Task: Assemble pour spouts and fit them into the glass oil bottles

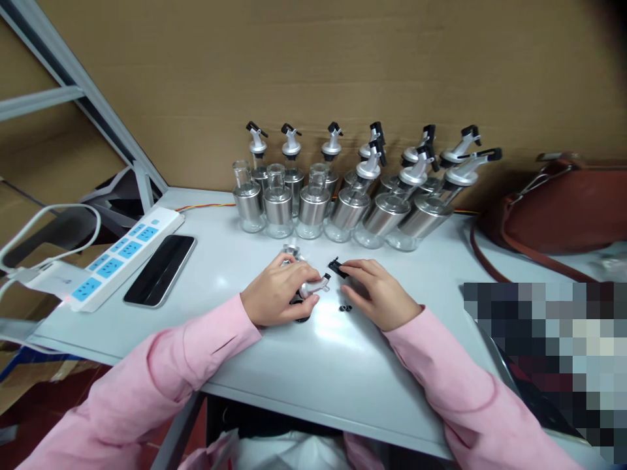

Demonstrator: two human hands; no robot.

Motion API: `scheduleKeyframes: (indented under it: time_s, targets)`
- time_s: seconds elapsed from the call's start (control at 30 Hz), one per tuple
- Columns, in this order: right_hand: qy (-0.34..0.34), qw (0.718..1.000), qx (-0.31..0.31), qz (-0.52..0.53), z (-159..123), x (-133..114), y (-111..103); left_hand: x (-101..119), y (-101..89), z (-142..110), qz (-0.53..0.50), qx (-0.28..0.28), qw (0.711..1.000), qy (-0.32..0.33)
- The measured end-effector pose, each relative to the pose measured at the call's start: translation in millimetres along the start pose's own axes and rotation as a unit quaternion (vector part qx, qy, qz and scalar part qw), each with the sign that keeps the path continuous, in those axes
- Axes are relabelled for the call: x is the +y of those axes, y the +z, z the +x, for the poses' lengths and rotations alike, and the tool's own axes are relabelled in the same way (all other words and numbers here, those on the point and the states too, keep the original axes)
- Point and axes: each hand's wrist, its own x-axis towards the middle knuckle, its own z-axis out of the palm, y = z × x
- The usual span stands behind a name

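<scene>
I see on my feed a silver spout [309, 288], black-ended and tilted, near a small, slim, slanting black part [336, 266]

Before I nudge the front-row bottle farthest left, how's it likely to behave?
The bottle probably slides before tipping if pushed low, since its body is much wider than its neck. It's likely fragile at the neck, which looks like bare glass. Smooth metal sleeve may be slippery to grip.
</scene>
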Motion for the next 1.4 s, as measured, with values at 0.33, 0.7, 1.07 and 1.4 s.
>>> scheduleKeyframes:
  time_s: [0.33, 0.7, 1.07, 1.4]
  targets:
    - [-0.013, 1.0, -0.004, -0.005, -0.7, 0.1, 2.2, 0.4, 0.4, 0.6, 0.001, -0.002, 1.0, -0.004]
    - [-0.022, 1.0, -0.015, -0.016, -0.7, -0.5, 0.7, 0.1, -0.1, 0.3, 0.001, 0.0, 1.0, 0.001]
    - [-0.038, 0.999, 0.002, -0.032, -0.9, -1.3, 2.9, 0.1, -0.2, 0.5, -0.003, -0.003, 1.0, -0.001]
    - [-0.068, 0.996, 0.057, -0.013, 1.4, -4.4, -2.3, 2.4, -0.6, 2.3, -0.003, -0.025, 0.999, -0.021]
